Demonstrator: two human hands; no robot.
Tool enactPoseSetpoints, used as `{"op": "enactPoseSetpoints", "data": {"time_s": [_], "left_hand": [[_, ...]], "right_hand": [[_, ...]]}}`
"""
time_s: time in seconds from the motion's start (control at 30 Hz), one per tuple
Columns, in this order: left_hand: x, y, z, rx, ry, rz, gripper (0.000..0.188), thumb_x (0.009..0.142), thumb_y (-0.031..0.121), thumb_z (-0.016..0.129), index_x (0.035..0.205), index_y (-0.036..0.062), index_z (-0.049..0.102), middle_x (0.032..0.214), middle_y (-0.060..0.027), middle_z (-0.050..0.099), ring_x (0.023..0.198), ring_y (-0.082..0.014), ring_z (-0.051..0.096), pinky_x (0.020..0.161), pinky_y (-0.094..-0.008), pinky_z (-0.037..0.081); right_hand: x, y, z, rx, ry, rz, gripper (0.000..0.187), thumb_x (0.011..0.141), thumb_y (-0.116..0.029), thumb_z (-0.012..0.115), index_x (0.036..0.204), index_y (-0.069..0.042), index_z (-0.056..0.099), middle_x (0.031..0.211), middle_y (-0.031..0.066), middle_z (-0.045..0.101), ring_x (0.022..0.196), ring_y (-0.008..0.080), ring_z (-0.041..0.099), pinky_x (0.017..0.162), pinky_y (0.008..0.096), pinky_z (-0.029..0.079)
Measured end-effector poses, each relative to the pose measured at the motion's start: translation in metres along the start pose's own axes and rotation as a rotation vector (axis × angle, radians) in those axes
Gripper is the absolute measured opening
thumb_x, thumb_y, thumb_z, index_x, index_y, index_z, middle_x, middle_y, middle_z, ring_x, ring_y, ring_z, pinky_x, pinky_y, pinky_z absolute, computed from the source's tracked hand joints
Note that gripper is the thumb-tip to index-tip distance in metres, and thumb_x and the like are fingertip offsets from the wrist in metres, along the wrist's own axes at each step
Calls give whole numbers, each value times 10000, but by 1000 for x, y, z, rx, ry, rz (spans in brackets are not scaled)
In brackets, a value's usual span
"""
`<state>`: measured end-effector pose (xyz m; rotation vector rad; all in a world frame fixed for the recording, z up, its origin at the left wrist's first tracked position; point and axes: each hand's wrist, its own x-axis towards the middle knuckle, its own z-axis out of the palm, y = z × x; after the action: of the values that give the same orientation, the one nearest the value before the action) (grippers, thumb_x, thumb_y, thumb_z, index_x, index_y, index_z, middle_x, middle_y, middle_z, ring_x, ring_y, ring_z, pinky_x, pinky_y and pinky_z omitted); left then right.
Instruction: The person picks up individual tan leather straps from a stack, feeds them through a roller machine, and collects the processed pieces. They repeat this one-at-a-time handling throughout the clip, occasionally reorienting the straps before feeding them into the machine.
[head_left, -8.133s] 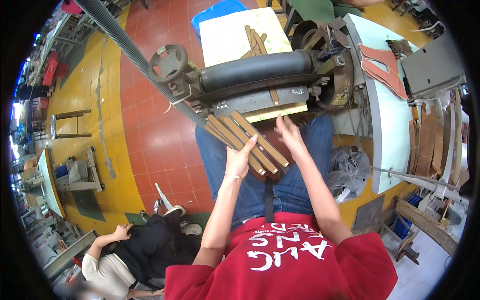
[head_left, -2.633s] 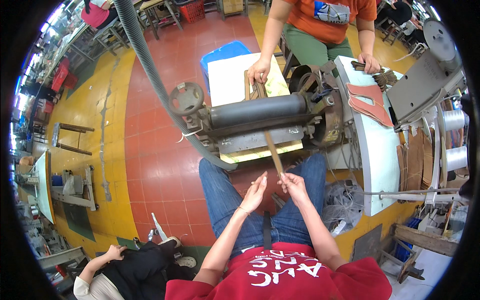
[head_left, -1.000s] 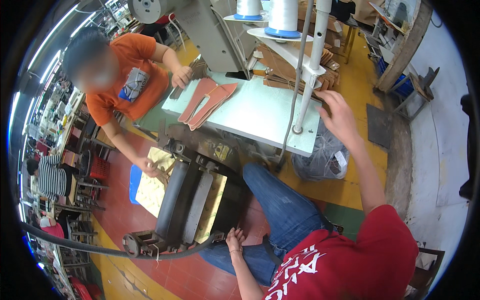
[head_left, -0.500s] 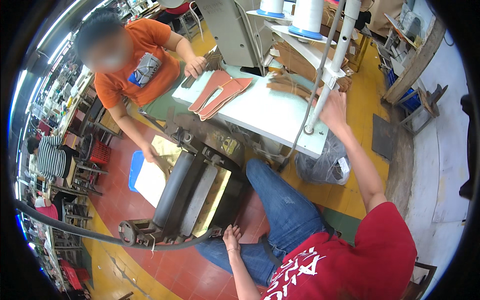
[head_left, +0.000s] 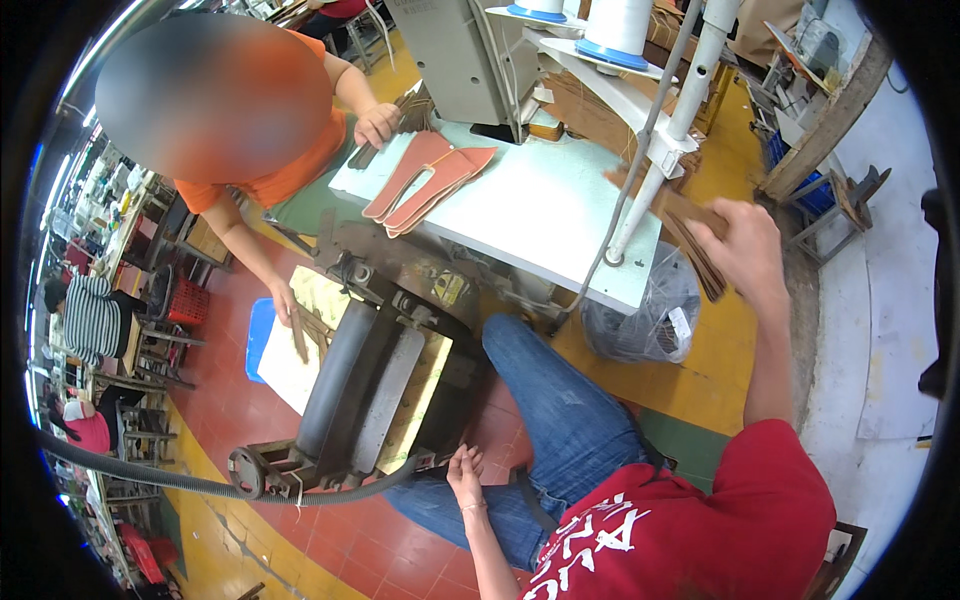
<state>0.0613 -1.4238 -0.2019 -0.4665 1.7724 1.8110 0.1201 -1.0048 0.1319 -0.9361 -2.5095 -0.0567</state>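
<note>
A bundle of brown leather-like strips (head_left: 690, 240) is in my right hand (head_left: 748, 258), which is closed around its near end. The bundle hangs past the right end of the pale worktable (head_left: 560, 220), beside the thread stand's post (head_left: 655, 185). My left hand (head_left: 466, 478) rests near my thigh, palm up with loosely bent fingers and nothing visible in it. It lies just beside the dark roller machine (head_left: 350, 380). Reddish-brown cut pieces (head_left: 430, 185) lie stacked on the table's left part.
A co-worker in orange (head_left: 300, 110) sits across the machine, one hand on brown strips (head_left: 415, 110), the other holding brown pieces over a pale sheet (head_left: 290, 375). White thread cones (head_left: 612, 35) stand above the table. A plastic bag (head_left: 645, 310) sits below its right end.
My right hand has drawn the brown bundle off the table, toward the right and nearer me. The co-worker leans further in, and brown pieces now show in their lower hand. My left hand stays put.
</note>
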Motion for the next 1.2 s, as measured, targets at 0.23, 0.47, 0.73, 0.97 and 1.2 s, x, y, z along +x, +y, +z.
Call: {"op": "enactPoseSetpoints", "data": {"time_s": [0.23, 0.47, 0.73, 0.97, 1.2], "left_hand": [[-41, 59, 64, 148, -330, 88, 416, 945, 249, 483, 1261, -18, 440, 1172, -143, 572, 1057, -206, 556, 888, -316, 438], [-98, 118, 171, -102, -1157, 176, 942, 807, 618, 521, 1433, 43, 116, 1414, -202, 300, 1309, -321, 308, 1045, -429, 257], [-118, 154, 172, -770, -666, 137, 497, 810, 119, 607, 1256, 75, 392, 1302, -179, 449, 1281, -329, 356, 1081, -467, 259], [-115, 170, 104, -358, -394, 804, 466, 781, 150, 649, 1180, 107, 413, 1408, -218, 310, 1356, -345, 212, 1108, -457, 171], [-128, 148, 80, 590, -107, 1009, 907, 653, 134, 783, 1404, 94, 275, 1483, -252, -28, 1367, -437, 36, 1089, -484, 168]], "right_hand": [[-55, 23, -63, 435, -356, 270, 238, 707, -128, 693, 872, 39, 654, 646, 122, 631, 579, 136, 611, 550, 265, 467], [-77, 8, -79, 476, -613, -90, 223, 680, -182, 756, 827, -33, 679, 620, 121, 616, 538, 221, 622, 511, 282, 469], [-102, -45, -1, 761, -614, -323, 606, 610, -384, 802, 1083, -57, 613, 1130, 131, 560, 1053, 253, 542, 881, 342, 408], [-141, -118, 88, 2039, -1309, 554, 929, 713, -543, 671, 1417, -142, 215, 1275, 53, 454, 1104, 221, 520, 784, 330, 505], [-126, -148, 78, 1903, -1079, 573, 517, 706, -100, 645, 1168, -3, 433, 995, 106, 556, 786, 186, 611, 727, 322, 514]]}}
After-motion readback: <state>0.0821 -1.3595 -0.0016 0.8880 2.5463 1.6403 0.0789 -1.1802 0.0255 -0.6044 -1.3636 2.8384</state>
